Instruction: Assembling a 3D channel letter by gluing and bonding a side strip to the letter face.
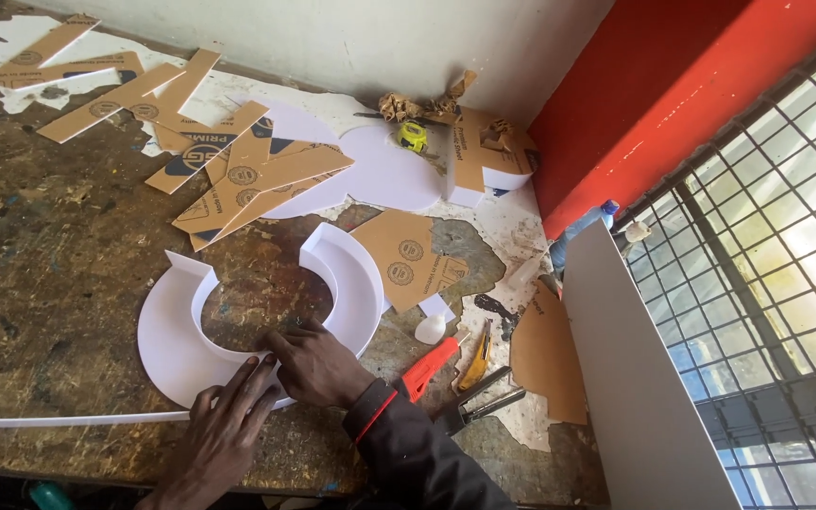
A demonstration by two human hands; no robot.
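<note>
The scarred wooden workbench [59, 283] carries your white C-shaped letter form [167, 349], lying flat just in front of you. It looks light, thin and bendy, so hold it by the flat base, near the upright rim. Your left hand [224, 430] lies spread open on its lower edge; your right hand [318, 364] presses half-curled fingers against the inner wall, gripping nothing. An orange utility knife [430, 366] lies just beside your right wrist.

The single head camera looked down from above the near edge of the bench [40, 283], quite close, and faced toward the far wall [351, 38] and the right window grille [767, 246].
</note>
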